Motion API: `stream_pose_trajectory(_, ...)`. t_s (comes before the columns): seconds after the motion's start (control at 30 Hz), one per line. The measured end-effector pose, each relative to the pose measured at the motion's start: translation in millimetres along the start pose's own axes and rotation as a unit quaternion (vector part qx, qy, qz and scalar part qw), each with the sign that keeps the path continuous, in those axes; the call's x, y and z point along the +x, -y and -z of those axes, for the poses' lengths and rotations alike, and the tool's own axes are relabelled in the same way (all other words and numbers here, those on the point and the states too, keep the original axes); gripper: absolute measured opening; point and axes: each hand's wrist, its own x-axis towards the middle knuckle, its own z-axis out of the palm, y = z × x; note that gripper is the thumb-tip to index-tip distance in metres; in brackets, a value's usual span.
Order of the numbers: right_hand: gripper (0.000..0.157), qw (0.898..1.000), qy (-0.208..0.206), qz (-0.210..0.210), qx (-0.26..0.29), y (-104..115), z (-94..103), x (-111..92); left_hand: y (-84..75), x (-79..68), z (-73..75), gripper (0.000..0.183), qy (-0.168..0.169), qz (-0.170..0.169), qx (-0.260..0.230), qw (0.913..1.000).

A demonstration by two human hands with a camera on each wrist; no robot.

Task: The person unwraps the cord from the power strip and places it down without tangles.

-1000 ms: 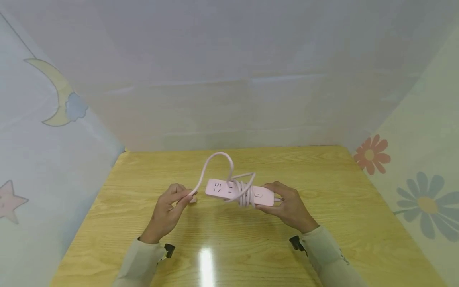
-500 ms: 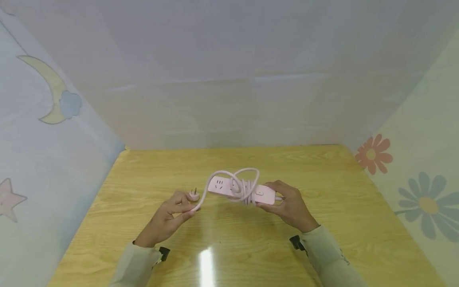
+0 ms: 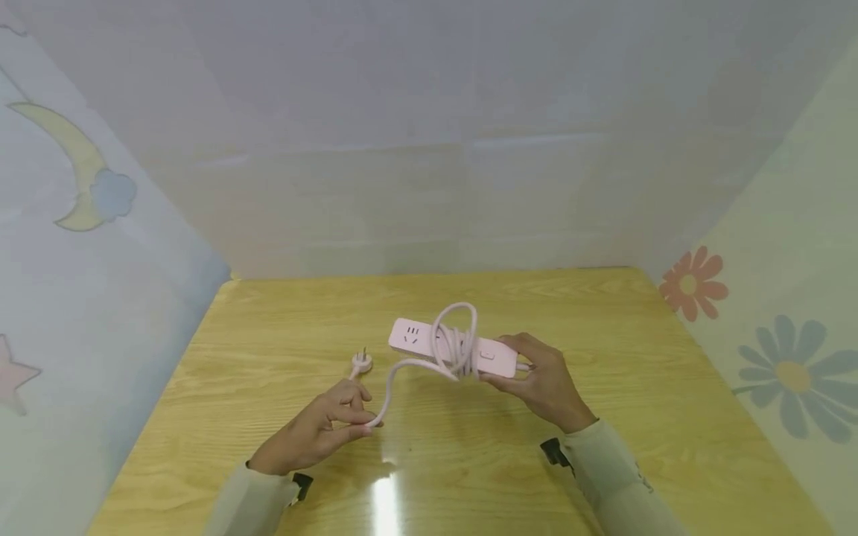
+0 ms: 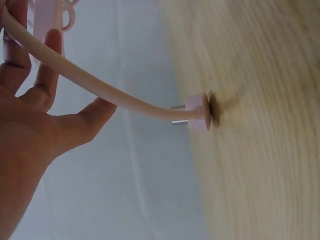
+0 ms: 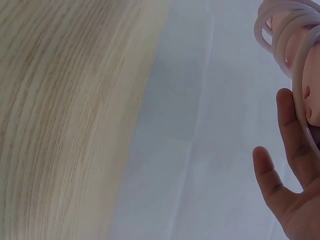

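Observation:
A pink power strip (image 3: 496,359) is held above the table by my right hand (image 3: 546,383), which grips its switch end between thumb and fingers. Several turns of its pink cord (image 3: 462,346) wrap round the middle, and one loop stands up above them. From the wrap the free cord runs left to my left hand (image 3: 325,426), where thumb and fingers pinch it. Past that hand, the plug (image 3: 362,362) at the cord's end has its prongs pointing up; the left wrist view shows the plug (image 4: 199,112) at the wooden surface. In the right wrist view, cord coils (image 5: 287,35) circle the strip.
The wooden table (image 3: 268,320) reaches back to a pale cloth wall (image 3: 429,208). Printed side walls stand left and right, with a moon (image 3: 77,164) on one and flowers (image 3: 794,376) on the other.
My left hand has moved down and toward me with the cord, and the plug now shows beyond it. The cord's big arch has dropped in front of the strip. My right hand stays almost still.

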Motion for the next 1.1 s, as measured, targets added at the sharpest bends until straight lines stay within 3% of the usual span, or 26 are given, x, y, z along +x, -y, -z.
stream_pose_trajectory(0.3, 0.051, 1.0, -0.014, 0.015, 0.004, 1, 1.3, 3, 8.0, -5.1, -4.1, 0.021, 0.053, 0.056, 0.017, 0.9969)
stream_pose_trajectory(0.4, 0.053, 0.999, -0.019, 0.028, 0.006, 0, 1.0, 4, 9.6, -3.4, -5.5, 0.014, 0.065, 0.097, 0.031, 0.9927)
stream_pose_trajectory(0.53, 0.056, 0.998, -0.024, 0.05, 0.004, 2, 0.2, 8, 9.2, 3.0, -9.3, 0.006, 0.054, 0.175, 0.03, 0.9825)
stream_pose_trajectory(0.6, 0.056, 0.998, -0.029, 0.059, 0.004, 2, -0.8, 9, 9.0, 7.0, -11.4, 0.004, 0.038, 0.19, 0.023, 0.9807)
stream_pose_trajectory(0.77, 0.054, 0.997, -0.034, 0.067, 0.006, 21, 2.9, 16, 8.1, 15.4, -14.5, 0.024, -0.001, 0.176, 0.0, 0.9844)
stream_pose_trajectory(0.87, 0.052, 0.997, -0.034, 0.064, 0.007, 34, 5.9, 19, 6.9, 17.7, -15.6, 0.044, -0.011, 0.184, -0.025, 0.9825)
stream_pose_trajectory(1.0, 0.053, 0.998, -0.034, 0.059, 0.006, 22, 3.2, 16, 5.7, 19.7, -16.4, 0.06, -0.03, 0.189, -0.042, 0.9805)
stream_pose_trajectory(1.1, 0.055, 0.998, -0.033, 0.058, 0.003, 9, 0.5, 13, 4.3, 21.3, -14.0, 0.068, -0.051, 0.173, -0.034, 0.9829)
